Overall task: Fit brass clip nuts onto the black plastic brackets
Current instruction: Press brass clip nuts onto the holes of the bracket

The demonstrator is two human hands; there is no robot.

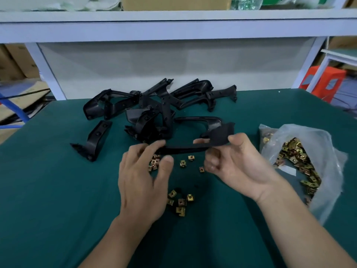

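Nearest the person, below the left hand's thumb, a small cluster of brass clip nuts lies on the green table cover. The left hand is palm down with its fingers spread. Its fingertips rest on the left end of a long black plastic bracket, and the thumb hangs free beneath, touching nothing.

The right hand is palm up and pinches the bracket's broad right end between thumb and forefinger, with the other fingers curled in under it. The bracket spans the gap between the two hands, held just above the cover.

Under it, between the two thumbs, lie a few scattered nuts. A tighter heap of nuts sits right under the left fingertips.

To the outside of the right wrist, an open clear plastic bag spills many more bagged nuts. A pale patch inside it may be a label, but it is too blurred to read.

Beyond the left fingertips, one lone bracket lies apart. Past both sets of fingertips, a tangled pile of brackets crowds the far middle of the cover.

Farther off stand the white shelf frame and a brown cardboard box on top of it. Cartons are at far left, and their print cannot be made out. A blue hose runs below them, and an orange stool stands at far right.
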